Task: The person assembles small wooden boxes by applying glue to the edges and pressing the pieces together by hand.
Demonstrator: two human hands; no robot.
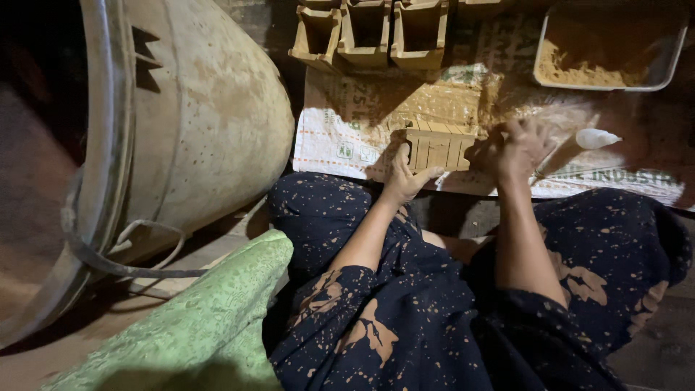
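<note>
**Two hands at a slatted clay-coloured block on a printed sack mat**

Nearest the camera, dark blue spattered cloth covers the person's lap, with a green patterned cloth [195,326] to its left. Beyond it, the tan rectangular slatted block [439,147] lies on the white printed woven sack mat [340,130] spread on the floor. The left hand [405,177] grips the block's near left corner, fingers closed on it; the right hand [517,148] presses at its right end, its fingers curled, though whether they clasp anything cannot be told. The block looks dense, rigid and possibly crumbly; its two ends offer the firmest hold. A metal tray [670,61] holds tan powder. Open tan box-shaped moulds [365,32] appear empty. A large dusty drum [203,116] lies tilted at left, its contents unseen.
</note>
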